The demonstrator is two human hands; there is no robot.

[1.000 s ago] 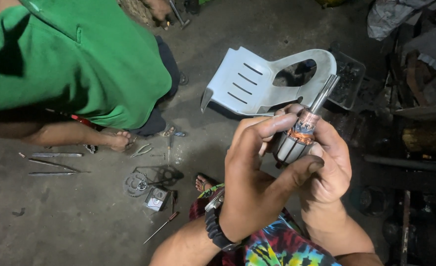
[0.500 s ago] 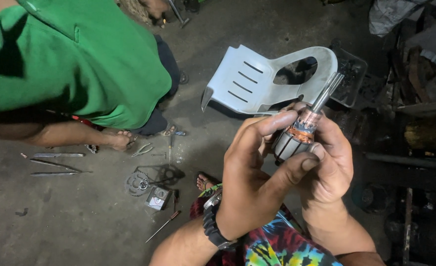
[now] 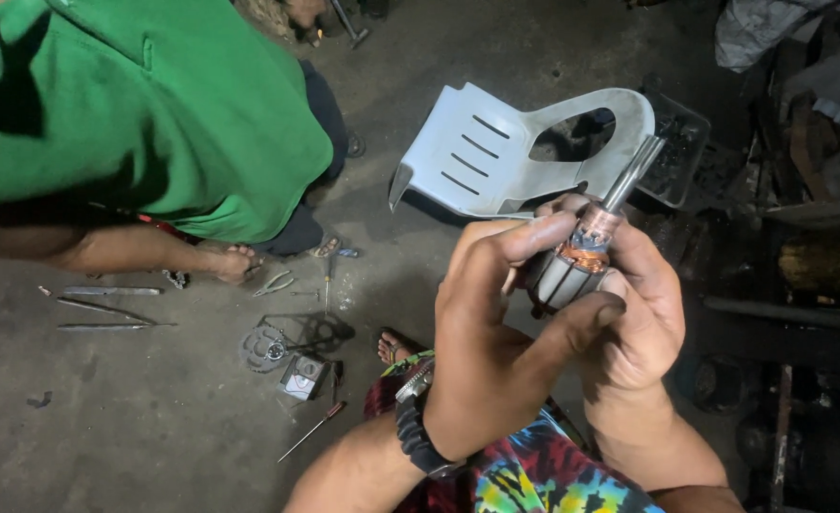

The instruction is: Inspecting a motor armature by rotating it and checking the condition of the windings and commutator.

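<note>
Two hands — left hand | right hand — both grasp motor armature | small red-white box on floor

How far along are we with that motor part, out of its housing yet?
Done: the grey steel motor armature with copper commutator is out, bare. In hand: the left hand and right hand both grip it. Left: screwdriver, pliers and small parts lie unused on the concrete floor.
</note>
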